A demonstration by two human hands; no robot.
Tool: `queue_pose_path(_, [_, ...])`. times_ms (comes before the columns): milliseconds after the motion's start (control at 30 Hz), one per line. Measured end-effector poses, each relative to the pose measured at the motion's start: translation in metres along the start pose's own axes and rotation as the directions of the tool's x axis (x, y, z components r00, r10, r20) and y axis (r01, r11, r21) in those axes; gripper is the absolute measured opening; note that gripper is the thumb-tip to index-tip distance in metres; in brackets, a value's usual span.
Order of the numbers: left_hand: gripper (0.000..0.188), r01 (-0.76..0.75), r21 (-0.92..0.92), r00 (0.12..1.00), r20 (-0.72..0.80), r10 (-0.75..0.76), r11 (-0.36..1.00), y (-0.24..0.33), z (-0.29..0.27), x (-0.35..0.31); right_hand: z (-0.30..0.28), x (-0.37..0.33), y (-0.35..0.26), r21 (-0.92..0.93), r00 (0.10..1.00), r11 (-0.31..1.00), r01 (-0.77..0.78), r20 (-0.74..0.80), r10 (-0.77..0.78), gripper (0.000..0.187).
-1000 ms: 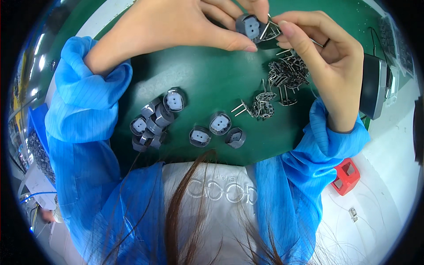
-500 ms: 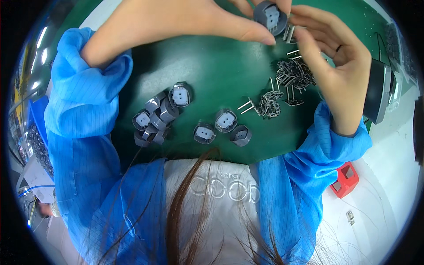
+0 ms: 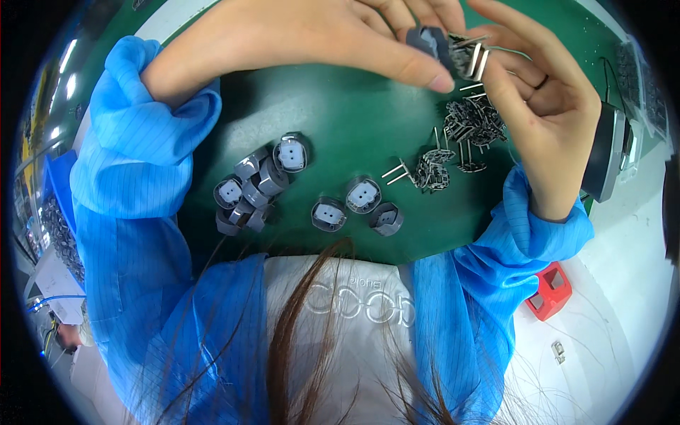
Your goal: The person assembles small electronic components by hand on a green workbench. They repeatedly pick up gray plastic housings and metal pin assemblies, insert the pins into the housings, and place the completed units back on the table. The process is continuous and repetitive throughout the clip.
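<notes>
nearby, grey housings [image 3: 363, 195] lay on the green mat [image 3: 333, 134] | beyond lay a metal-pinned heap [image 3: 474, 120] | farther, right hand [image 3: 545, 92], fingers narrowed, held pinned pieces [image 3: 470, 58] | left hand [image 3: 333, 35], thumb spread, held a lone housing [image 3: 423, 41] just beside them

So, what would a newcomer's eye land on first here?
Probably the work near the top, right of centre: the person's left grip holds a dark grey round housing, with pronged metal pieces beside it, close to the right grip. Below, a tangled heap of metal parts and a cluster of grey housings further left stand out against the green table. The red block at lower right also draws the eye.
</notes>
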State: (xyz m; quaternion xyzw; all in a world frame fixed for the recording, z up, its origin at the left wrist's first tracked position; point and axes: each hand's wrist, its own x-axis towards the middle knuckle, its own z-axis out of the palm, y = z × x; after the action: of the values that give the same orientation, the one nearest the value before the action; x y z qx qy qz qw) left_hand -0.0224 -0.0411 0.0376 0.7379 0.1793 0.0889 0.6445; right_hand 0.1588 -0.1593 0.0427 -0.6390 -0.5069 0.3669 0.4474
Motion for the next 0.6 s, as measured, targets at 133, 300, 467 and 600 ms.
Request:
queue_pose_path(133, [0.038,-0.049,0.022,0.996,-0.074,0.050,0.999,0.001,-0.002,-0.001,0.017,-0.003,-0.013,-0.123,0.997,0.990,0.070,-0.003,-0.071,0.035])
queue_pose_path(300, [0.042,-0.078,0.158,0.975,-0.193,0.108,0.984,0.006,0.008,0.002,-0.019,0.000,0.009,0.129,0.992,0.992,0.008,0.120,-0.023,0.026])
queue_pose_path(467, [0.041,-0.063,0.116,0.983,-0.166,0.082,0.991,-0.003,0.009,0.003,-0.018,0.000,0.014,0.101,0.991,0.995,0.010,0.131,-0.023,0.027])
queue_pose_path(600, [0.036,0.061,-0.038,0.991,-0.118,-0.065,0.997,-0.006,0.003,0.002,-0.015,0.001,0.018,0.087,0.987,0.986,0.141,0.059,-0.146,0.028])
